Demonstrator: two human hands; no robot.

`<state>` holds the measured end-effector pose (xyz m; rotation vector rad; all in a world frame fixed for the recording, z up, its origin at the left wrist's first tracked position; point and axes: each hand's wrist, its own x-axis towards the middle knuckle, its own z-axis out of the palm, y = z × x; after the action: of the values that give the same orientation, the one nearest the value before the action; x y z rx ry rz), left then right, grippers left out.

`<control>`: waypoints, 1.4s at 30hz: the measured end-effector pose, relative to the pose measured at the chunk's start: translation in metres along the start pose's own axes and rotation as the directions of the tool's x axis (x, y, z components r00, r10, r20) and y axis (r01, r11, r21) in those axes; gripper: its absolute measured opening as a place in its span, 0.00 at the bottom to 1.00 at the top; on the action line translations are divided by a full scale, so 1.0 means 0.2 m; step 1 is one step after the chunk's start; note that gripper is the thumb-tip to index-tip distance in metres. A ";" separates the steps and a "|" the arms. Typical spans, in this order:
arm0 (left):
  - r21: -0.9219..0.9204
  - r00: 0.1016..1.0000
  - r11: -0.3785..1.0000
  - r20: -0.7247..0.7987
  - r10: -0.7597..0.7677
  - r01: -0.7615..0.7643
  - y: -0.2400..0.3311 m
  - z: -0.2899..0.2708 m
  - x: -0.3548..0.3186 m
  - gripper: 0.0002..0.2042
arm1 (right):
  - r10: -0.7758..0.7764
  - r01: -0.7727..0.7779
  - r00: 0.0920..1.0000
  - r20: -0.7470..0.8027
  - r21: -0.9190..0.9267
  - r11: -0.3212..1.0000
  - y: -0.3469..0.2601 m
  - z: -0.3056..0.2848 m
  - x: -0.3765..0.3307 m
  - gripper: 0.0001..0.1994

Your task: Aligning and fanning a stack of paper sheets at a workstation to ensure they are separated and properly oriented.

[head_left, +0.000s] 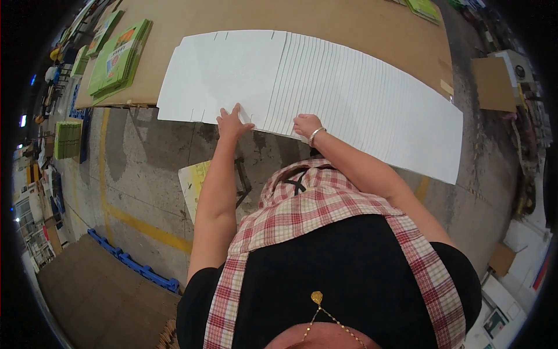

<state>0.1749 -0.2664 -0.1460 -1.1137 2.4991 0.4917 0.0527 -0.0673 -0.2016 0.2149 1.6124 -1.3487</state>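
White sheets (pixel 224 75), over twenty, lie fanned along one brown table (pixel 192 16); left hand (pixel 231 123), fingers spread, touches them; right hand (pixel 307 125) curls its fingers over them; whether gripping, I cannot tell.

Overlapping sheets (pixel 354 96) on table (pixel 232 14), left hand (pixel 232 122) and right hand (pixel 307 125) at their near edge, packets (pixel 119 61) at left

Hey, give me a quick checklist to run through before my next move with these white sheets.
1. Left hand at the sheets' near edge: ok, fingers spread.
2. Right hand gripping a sheet: cannot tell, fingers curled.
3. White sheets fanned out: ok, edges overlap in a row.
4. Sheets wholly within the brown table: not ok, the near left corner juts past its edge.
5. Green stack apart from the sheets: ok.
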 end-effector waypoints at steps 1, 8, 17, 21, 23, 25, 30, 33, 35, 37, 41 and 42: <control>0.015 1.000 1.000 -0.013 -0.009 0.009 0.01 0.01 0.01 0.43 | -0.040 0.038 0.997 0.068 0.029 0.999 0.02 -0.01 0.03 0.17; 0.033 0.999 0.999 0.039 -0.013 0.012 0.06 -0.01 0.02 0.42 | -0.014 -0.019 0.971 -0.239 -0.133 0.991 -0.05 0.00 -0.03 0.11; 0.088 0.999 0.996 0.047 0.012 -0.016 0.07 0.02 0.04 0.43 | -0.161 -0.007 0.962 -0.222 -0.606 0.796 -0.10 -0.05 0.04 0.10; 0.127 0.996 0.988 -0.023 0.091 -0.087 0.06 0.04 0.04 0.44 | -0.260 0.013 0.933 -0.248 -0.701 0.713 -0.08 -0.05 0.06 0.10; 0.113 0.997 0.991 -0.003 0.072 -0.071 0.06 0.03 0.04 0.44 | -0.252 0.023 0.943 -0.217 -0.714 0.700 -0.08 -0.05 0.06 0.10; 0.079 0.998 0.995 0.020 0.059 -0.061 0.07 0.02 0.05 0.44 | -0.266 0.032 0.943 -0.202 -0.738 0.674 -0.10 -0.05 0.07 0.10; 0.092 0.999 0.996 0.050 -0.007 0.002 0.07 0.05 0.07 0.45 | -0.175 0.018 0.969 -0.172 -0.659 0.752 -0.08 -0.08 0.12 0.11; 0.097 0.999 0.995 0.034 0.020 -0.023 0.06 0.09 0.10 0.47 | -0.269 0.099 0.959 -0.093 -0.776 0.623 -0.02 -0.12 0.19 0.18; 0.049 0.992 0.997 0.113 0.059 -0.064 0.06 0.12 0.10 0.48 | -0.220 0.060 0.972 -0.079 -0.824 0.564 0.01 -0.15 0.23 0.25; 0.075 0.995 0.997 0.097 0.003 -0.010 0.07 0.13 0.09 0.49 | -0.363 0.210 0.914 -0.182 -0.552 0.807 0.04 -0.14 0.23 0.16; 0.089 0.997 0.996 0.072 0.008 -0.014 0.11 0.12 0.10 0.48 | -0.471 0.199 0.852 -0.228 -0.690 0.696 0.00 -0.14 0.20 0.12; 0.109 0.997 0.994 0.064 -0.031 0.024 0.10 0.12 0.10 0.48 | -0.405 0.232 0.897 -0.180 -0.588 0.775 -0.03 -0.13 0.18 0.11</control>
<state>0.1506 -0.2561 -0.1722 -1.0721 2.4198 0.3742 0.0163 -0.0645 -0.2281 -0.2406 2.3146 -1.0578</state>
